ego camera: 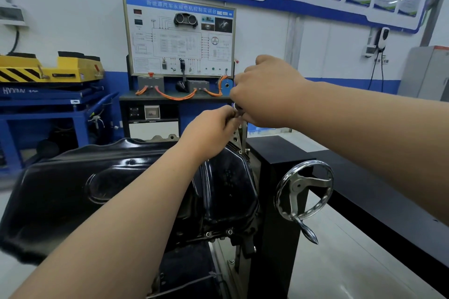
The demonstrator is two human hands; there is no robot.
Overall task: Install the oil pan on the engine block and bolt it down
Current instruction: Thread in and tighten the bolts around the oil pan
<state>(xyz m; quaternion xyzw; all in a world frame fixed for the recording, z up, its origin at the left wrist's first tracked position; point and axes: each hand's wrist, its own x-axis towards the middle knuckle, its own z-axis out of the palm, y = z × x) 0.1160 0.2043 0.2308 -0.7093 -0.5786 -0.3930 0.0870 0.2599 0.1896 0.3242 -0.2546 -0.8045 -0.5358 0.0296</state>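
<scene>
Over the oil pan (102, 177), curled fingers (229, 115) pinch a tool (237, 112).

Black oil pan (121, 184) lies on the engine, w/ two bolts (218, 233) seated in its near right flange. Both hands meet above the pan's far right corner: left hand (209, 128) pinches a small metal piece (237, 110), right hand (264, 94) curled over it from above; too hidden to tell what it is. Chrome handwheel (305, 192) on black stand post (279, 226) just right of pan. Bkgd: training board (179, 36) w/ orange cables (175, 96)
</scene>
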